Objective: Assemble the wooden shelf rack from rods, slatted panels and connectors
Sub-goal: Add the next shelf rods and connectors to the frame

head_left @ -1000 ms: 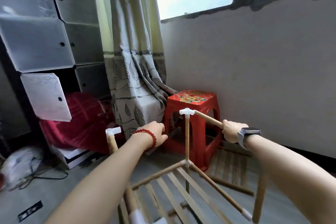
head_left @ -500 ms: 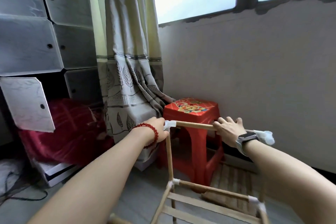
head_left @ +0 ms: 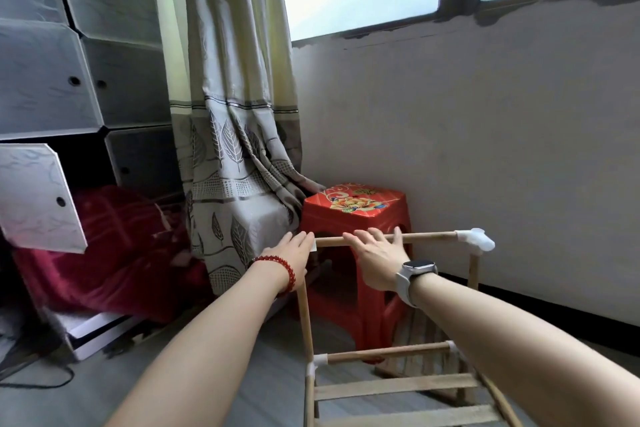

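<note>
The wooden rack (head_left: pixel 306 319) stands upright in front of me, with a horizontal top rod (head_left: pixel 429 237) running between two white plastic connectors. The right connector (head_left: pixel 475 241) is in plain view; the left one is mostly covered by my left hand (head_left: pixel 289 250), which lies flat with straight fingers on that corner. My right hand (head_left: pixel 375 255) rests with straight fingers over the top rod near its left end. A slatted panel (head_left: pixel 394 386) sits lower down in the frame, below a second cross rod (head_left: pixel 388 351).
A red plastic stool (head_left: pixel 353 208) stands right behind the rack against the wall. Another slatted panel (head_left: pixel 412 360) lies on the floor beneath it. A curtain (head_left: pixel 235 149) hangs at the left, beside plastic storage cubes (head_left: pixel 69 62) and a red blanket (head_left: pixel 114 246).
The rack has been turned so its top rod faces me squarely and it stands steadier. Both hands went from gripping to lying flat with straight fingers on the top rod.
</note>
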`<action>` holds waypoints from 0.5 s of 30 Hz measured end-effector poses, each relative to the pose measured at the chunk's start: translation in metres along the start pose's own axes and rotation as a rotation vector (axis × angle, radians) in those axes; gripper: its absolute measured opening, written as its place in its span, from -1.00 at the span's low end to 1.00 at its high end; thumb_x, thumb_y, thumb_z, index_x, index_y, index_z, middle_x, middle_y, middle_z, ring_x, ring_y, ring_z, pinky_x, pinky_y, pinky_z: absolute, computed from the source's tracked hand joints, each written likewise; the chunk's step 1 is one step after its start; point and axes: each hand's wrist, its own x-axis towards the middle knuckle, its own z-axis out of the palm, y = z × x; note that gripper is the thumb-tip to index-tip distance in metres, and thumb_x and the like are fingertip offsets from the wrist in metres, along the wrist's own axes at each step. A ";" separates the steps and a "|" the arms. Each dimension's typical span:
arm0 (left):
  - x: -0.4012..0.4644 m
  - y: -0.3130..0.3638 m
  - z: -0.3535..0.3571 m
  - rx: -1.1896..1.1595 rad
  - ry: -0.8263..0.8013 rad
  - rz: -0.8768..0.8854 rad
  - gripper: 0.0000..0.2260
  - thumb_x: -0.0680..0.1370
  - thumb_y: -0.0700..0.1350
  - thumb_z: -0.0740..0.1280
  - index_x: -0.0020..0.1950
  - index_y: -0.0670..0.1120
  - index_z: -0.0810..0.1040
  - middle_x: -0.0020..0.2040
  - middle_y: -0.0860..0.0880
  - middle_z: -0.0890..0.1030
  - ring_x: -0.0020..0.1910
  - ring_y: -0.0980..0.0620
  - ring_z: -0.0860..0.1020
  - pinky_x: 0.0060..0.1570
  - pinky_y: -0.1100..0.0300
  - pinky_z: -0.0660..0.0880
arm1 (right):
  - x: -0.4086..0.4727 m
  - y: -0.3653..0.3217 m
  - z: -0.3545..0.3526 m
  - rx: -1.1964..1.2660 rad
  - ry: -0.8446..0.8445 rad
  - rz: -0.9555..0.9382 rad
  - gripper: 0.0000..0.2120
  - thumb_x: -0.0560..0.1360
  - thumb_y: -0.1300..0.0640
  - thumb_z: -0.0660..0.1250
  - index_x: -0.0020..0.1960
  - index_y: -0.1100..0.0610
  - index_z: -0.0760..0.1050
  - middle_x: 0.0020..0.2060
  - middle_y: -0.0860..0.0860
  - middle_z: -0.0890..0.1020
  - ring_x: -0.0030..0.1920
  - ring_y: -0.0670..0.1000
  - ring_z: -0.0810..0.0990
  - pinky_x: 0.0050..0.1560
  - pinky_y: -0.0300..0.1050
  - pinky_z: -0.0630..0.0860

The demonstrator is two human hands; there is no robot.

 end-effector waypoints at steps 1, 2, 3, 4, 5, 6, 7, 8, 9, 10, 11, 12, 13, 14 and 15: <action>0.002 -0.002 0.003 -0.034 -0.001 0.009 -0.42 0.62 -0.20 0.11 0.53 -0.10 -0.15 0.54 -0.02 -0.06 0.52 -0.06 -0.11 0.41 -0.10 0.16 | 0.000 -0.007 0.001 0.021 -0.026 0.006 -0.32 0.49 0.24 0.14 0.53 -0.02 -0.06 0.49 0.00 0.10 0.48 0.11 0.02 0.34 0.44 -0.08; 0.004 -0.003 0.005 -0.050 0.009 0.027 -0.42 0.61 -0.24 0.11 0.53 -0.11 -0.15 0.53 -0.05 -0.01 0.52 -0.08 -0.09 0.40 -0.09 0.18 | 0.001 -0.012 0.003 0.035 -0.053 0.020 -0.30 0.49 0.25 0.14 0.53 -0.02 -0.09 0.51 0.01 0.03 0.50 0.13 -0.04 0.34 0.44 -0.09; 0.003 -0.003 0.006 -0.046 0.032 0.045 -0.41 0.60 -0.27 0.11 0.53 -0.12 -0.15 0.50 -0.09 0.07 0.51 -0.09 -0.03 0.38 -0.07 0.22 | 0.002 -0.016 0.004 0.039 -0.078 0.032 -0.28 0.49 0.26 0.14 0.53 -0.04 -0.12 0.52 0.02 -0.04 0.51 0.15 -0.10 0.35 0.43 -0.11; 0.004 -0.005 0.008 -0.035 0.061 0.071 -0.39 0.59 -0.30 0.11 0.53 -0.13 -0.16 0.44 -0.11 0.14 0.48 -0.10 0.07 0.34 -0.04 0.28 | 0.004 -0.018 0.005 0.036 -0.101 0.049 -0.27 0.50 0.27 0.13 0.53 -0.05 -0.15 0.53 0.03 -0.10 0.51 0.17 -0.15 0.36 0.42 -0.12; 0.004 -0.007 0.011 -0.031 0.092 0.096 -0.37 0.58 -0.31 0.12 0.53 -0.13 -0.18 0.39 -0.12 0.19 0.41 -0.11 0.19 0.29 -0.01 0.33 | 0.006 -0.020 0.007 0.038 -0.121 0.065 -0.27 0.51 0.27 0.12 0.53 -0.06 -0.18 0.53 0.03 -0.13 0.51 0.18 -0.18 0.36 0.41 -0.14; 0.003 -0.009 0.014 -0.032 0.119 0.112 -0.36 0.58 -0.31 0.12 0.53 -0.12 -0.20 0.34 -0.13 0.21 0.33 -0.11 0.28 0.23 0.02 0.37 | 0.007 -0.020 0.008 0.045 -0.139 0.078 -0.27 0.52 0.27 0.11 0.53 -0.07 -0.19 0.53 0.02 -0.13 0.51 0.18 -0.19 0.36 0.41 -0.15; 0.002 -0.012 0.017 -0.025 0.141 0.116 -0.36 0.59 -0.29 0.12 0.52 -0.11 -0.22 0.31 -0.13 0.23 0.25 -0.11 0.35 0.18 0.02 0.40 | 0.008 -0.021 0.010 0.053 -0.153 0.083 -0.29 0.53 0.26 0.11 0.53 -0.07 -0.19 0.53 0.02 -0.12 0.51 0.18 -0.19 0.36 0.42 -0.17; 0.000 -0.014 0.020 -0.005 0.169 0.111 -0.38 0.61 -0.24 0.11 0.52 -0.11 -0.24 0.30 -0.14 0.24 0.21 -0.11 0.37 0.16 0.03 0.41 | 0.009 -0.021 0.011 0.057 -0.161 0.081 -0.29 0.54 0.25 0.12 0.53 -0.08 -0.18 0.53 0.02 -0.11 0.51 0.19 -0.20 0.36 0.43 -0.19; -0.002 -0.016 0.023 0.026 0.206 0.099 -0.40 0.63 -0.19 0.09 0.52 -0.11 -0.24 0.28 -0.14 0.25 0.19 -0.10 0.36 0.15 0.04 0.42 | 0.009 -0.022 0.011 0.062 -0.163 0.074 -0.30 0.54 0.25 0.12 0.53 -0.07 -0.17 0.53 0.02 -0.11 0.51 0.19 -0.21 0.35 0.43 -0.20; -0.003 -0.016 0.025 0.062 0.248 0.082 -0.44 0.65 -0.15 0.06 0.52 -0.12 -0.23 0.27 -0.14 0.27 0.20 -0.09 0.36 0.14 0.05 0.43 | 0.008 -0.022 0.011 0.071 -0.161 0.066 -0.29 0.54 0.25 0.13 0.53 -0.07 -0.17 0.53 0.02 -0.11 0.50 0.19 -0.21 0.35 0.42 -0.21; -0.005 -0.016 0.028 0.092 0.287 0.057 -0.47 0.66 -0.13 0.02 0.52 -0.13 -0.22 0.26 -0.14 0.29 0.20 -0.08 0.35 0.13 0.07 0.43 | 0.006 -0.023 0.009 0.087 -0.161 0.059 -0.29 0.53 0.25 0.14 0.53 -0.06 -0.16 0.53 0.01 -0.11 0.51 0.18 -0.22 0.37 0.41 -0.21; -0.006 -0.014 0.030 0.110 0.328 0.026 -0.50 0.66 -0.13 -0.02 0.53 -0.13 -0.20 0.24 -0.14 0.31 0.20 -0.08 0.36 0.12 0.08 0.44 | 0.003 -0.025 0.007 0.109 -0.156 0.051 -0.29 0.53 0.26 0.13 0.53 -0.04 -0.15 0.53 0.00 -0.10 0.51 0.16 -0.21 0.39 0.38 -0.20; -0.007 -0.012 0.033 0.119 0.365 -0.004 -0.53 0.67 -0.13 -0.06 0.53 -0.13 -0.18 0.23 -0.13 0.33 0.20 -0.07 0.36 0.11 0.09 0.44 | 0.000 -0.026 0.003 0.138 -0.144 0.043 -0.30 0.53 0.27 0.13 0.53 -0.03 -0.13 0.53 0.00 -0.09 0.51 0.14 -0.20 0.41 0.35 -0.18; -0.009 -0.010 0.035 0.123 0.392 -0.031 -0.55 0.67 -0.12 -0.08 0.53 -0.12 -0.16 0.22 -0.13 0.35 0.20 -0.07 0.37 0.10 0.10 0.44 | -0.005 -0.028 -0.002 0.178 -0.125 0.038 -0.33 0.53 0.27 0.12 0.54 -0.01 -0.10 0.53 -0.01 -0.06 0.52 0.12 -0.18 0.43 0.32 -0.13; -0.010 -0.008 0.035 0.122 0.409 -0.058 -0.56 0.67 -0.11 -0.09 0.54 -0.12 -0.12 0.22 -0.12 0.37 0.21 -0.06 0.38 0.10 0.11 0.44 | -0.012 -0.031 -0.007 0.230 -0.103 0.033 -0.36 0.54 0.27 0.11 0.53 0.02 -0.05 0.53 0.00 -0.02 0.52 0.09 -0.14 0.45 0.29 -0.07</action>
